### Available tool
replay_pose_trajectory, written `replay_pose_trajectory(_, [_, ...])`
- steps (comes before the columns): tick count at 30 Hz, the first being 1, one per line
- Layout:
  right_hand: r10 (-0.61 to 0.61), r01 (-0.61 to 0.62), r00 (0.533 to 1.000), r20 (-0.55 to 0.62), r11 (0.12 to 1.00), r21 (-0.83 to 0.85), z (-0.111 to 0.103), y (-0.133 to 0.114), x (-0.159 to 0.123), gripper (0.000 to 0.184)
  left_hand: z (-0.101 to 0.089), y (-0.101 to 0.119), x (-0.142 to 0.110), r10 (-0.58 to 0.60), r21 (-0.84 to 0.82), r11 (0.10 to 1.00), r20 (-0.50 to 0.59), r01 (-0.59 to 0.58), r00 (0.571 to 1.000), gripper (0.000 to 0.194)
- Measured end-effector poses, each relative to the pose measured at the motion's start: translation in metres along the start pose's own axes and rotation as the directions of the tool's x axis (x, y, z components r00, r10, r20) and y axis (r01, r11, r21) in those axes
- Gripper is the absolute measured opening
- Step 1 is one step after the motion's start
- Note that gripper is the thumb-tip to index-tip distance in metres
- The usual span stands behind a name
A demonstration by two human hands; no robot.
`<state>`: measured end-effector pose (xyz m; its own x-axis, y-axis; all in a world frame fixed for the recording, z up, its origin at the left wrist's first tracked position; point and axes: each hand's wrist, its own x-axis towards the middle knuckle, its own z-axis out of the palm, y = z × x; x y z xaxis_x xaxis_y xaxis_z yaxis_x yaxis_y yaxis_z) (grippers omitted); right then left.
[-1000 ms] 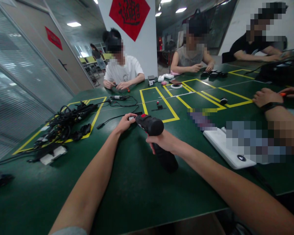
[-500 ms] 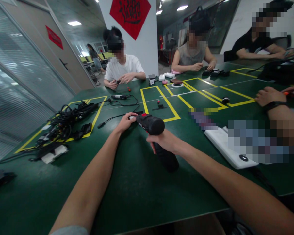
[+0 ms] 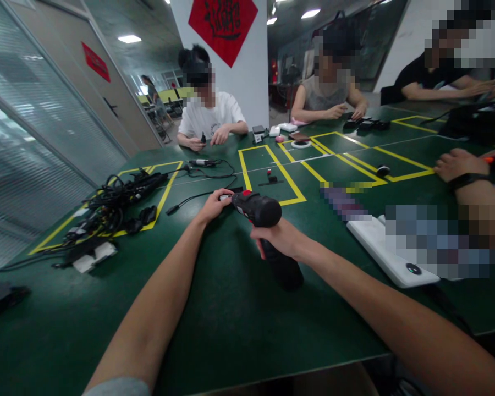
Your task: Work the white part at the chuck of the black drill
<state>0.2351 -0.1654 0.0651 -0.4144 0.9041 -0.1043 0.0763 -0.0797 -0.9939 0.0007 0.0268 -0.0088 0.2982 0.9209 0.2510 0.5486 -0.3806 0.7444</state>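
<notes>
The left hand [image 3: 213, 205] and right hand [image 3: 275, 238] are clamping a cordless screwdriver [image 3: 258, 209]; a slipping grip risks dropping it onto the table [image 3: 231, 335].

Drill [image 3: 258, 212] central over worktop [image 3: 231, 330], cable bundle [image 3: 115, 206] left, flat pad [image 3: 375, 236] right, taped rectangle [image 3: 243, 176] ahead, seated person [image 3: 212, 115] beyond.

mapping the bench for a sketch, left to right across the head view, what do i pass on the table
black cable bundle → left hand → black-and-red cordless screwdriver → white flat panel → co-worker's hand
</notes>
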Motion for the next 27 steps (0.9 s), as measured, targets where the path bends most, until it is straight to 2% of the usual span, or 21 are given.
replay_pose_trajectory(10, [-0.017,0.017,1.000,-0.011,1.000,-0.005,-0.0004,0.0044,0.0020,0.017,0.0015,0.0035,-0.0004,-0.042,-0.042,0.998,-0.023,0.041,0.999,0.032])
replay_pose_trajectory(20, [-0.011,0.011,1.000,-0.007,1.000,-0.001,0.0013,0.0024,0.0023,0.017,-0.0008,0.0062,-0.0016,-0.003,-0.014,1.000,0.003,0.003,1.000,0.032])
replay_pose_trajectory(27, [0.001,0.000,1.000,-0.015,0.999,0.044,0.0000,0.0050,0.0046,0.018,0.0020,0.0050,-0.0016,0.023,0.021,1.000,-0.002,-0.023,1.000,0.040])
